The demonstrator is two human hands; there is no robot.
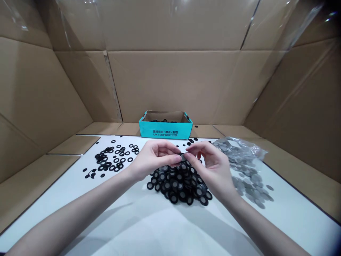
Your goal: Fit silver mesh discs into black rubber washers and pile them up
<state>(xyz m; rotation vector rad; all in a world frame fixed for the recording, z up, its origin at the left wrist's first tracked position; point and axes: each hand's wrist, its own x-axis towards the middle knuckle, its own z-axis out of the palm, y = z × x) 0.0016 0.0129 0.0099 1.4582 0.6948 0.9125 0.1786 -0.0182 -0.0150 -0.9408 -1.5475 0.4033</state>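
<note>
A small black-rimmed disc with a grey middle [183,156] is held up between my fingertips. My left hand [157,158] pinches its left side, thumb and forefinger almost meeting. On the right side, the thumb of my right hand [211,163] presses against it with the forefinger bent above. The fingers cover part of the disc. Just below and behind both hands lies a heap of similar black rings with grey centres [179,185].
Loose black rings [116,160] are scattered at left. At right, a clear plastic bag [239,147] holds grey discs, with more grey discs [252,186] spilled before it. A turquoise box [165,130] with black pieces inside stands at the back. Cardboard walls [176,85] enclose the white table [149,227].
</note>
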